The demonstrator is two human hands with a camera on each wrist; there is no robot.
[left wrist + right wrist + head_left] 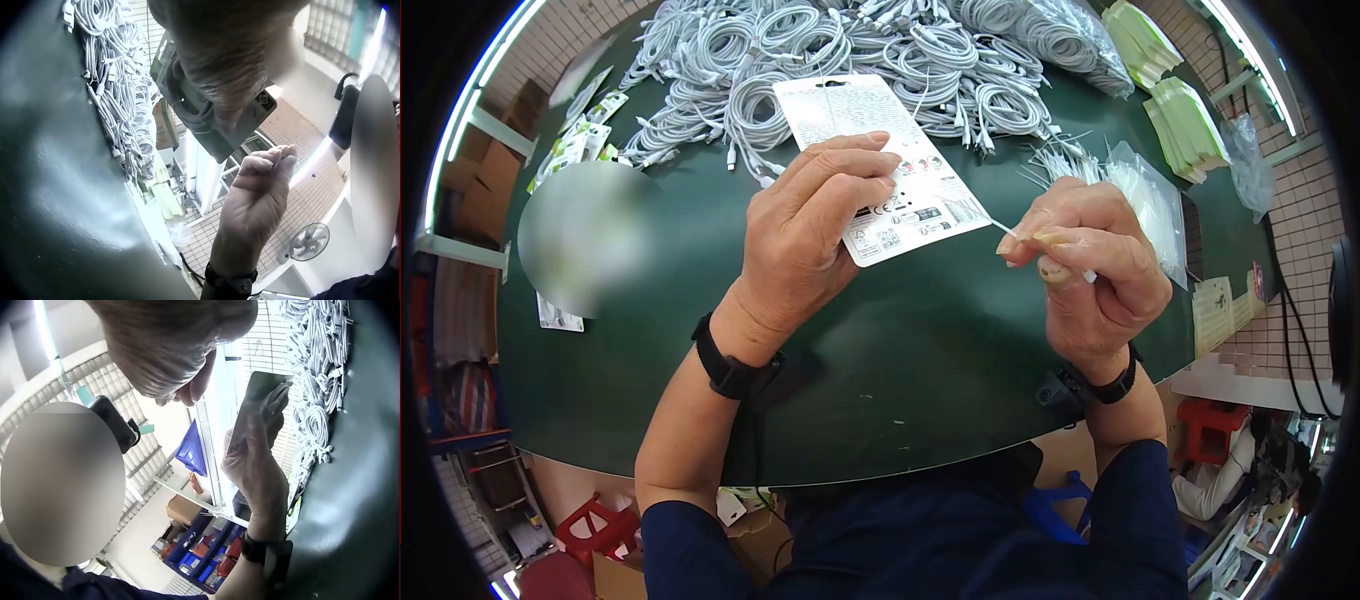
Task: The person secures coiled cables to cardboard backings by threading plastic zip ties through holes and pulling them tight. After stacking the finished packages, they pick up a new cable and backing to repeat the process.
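Note:
Held up over the dark green table, a white printed packaging card has its text side facing the head camera. My left hand grips it near its lower left edge. The left wrist view shows the card's other face, with a coiled cable on it, partly covered by the hand. On the right, my right hand pinches a thin white cable tie between thumb and fingers. One end of the tie reaches the card's lower right corner; the tie's head sticks out below the fingers.
A big heap of coiled white cables covers the back of the table. Loose cable ties lie beside a clear bag of ties at right. Stacks of green-white cards stand at the right edge, packaged cards at left.

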